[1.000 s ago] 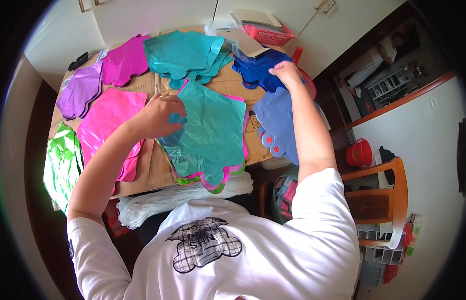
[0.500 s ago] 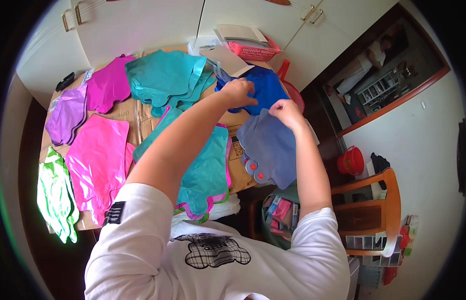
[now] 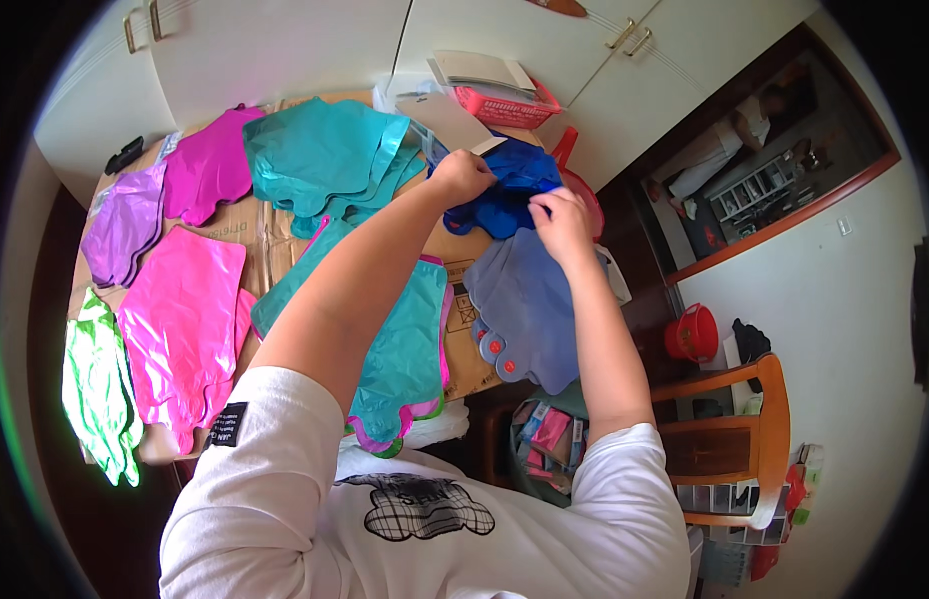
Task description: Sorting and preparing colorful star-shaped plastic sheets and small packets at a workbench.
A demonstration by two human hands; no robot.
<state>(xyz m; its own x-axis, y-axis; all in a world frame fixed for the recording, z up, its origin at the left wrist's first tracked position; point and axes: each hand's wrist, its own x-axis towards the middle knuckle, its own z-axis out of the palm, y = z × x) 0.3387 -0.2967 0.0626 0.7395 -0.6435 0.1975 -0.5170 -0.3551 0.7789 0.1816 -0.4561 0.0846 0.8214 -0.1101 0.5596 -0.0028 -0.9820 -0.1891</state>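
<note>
Both my hands are over the shiny dark blue foil pieces (image 3: 504, 180) at the far right of the table. My left hand (image 3: 464, 177) has its fingers closed at their left side, pinching the foil. My right hand (image 3: 564, 222) pinches the right edge of the same blue foil with thumb and fingertips. The blue foil looks rumpled between them. Below my right hand lies a stack of grey-blue lobed pieces (image 3: 529, 304), with small red round marks at its lower left edge.
Cardboard (image 3: 275, 225) covers the table. On it lie teal (image 3: 320, 150), magenta (image 3: 210, 165), purple (image 3: 125, 225), pink (image 3: 185, 324) and green foil pieces (image 3: 100, 389). A red basket (image 3: 504, 108) stands at the back. A wooden chair (image 3: 764, 439) is at right; another person (image 3: 724, 140) is beyond the doorway.
My right hand has moved from the grey-blue stack's top edge up and left onto the blue foil. My left hand's fingers have closed, and the blue foil has shifted and rumpled.
</note>
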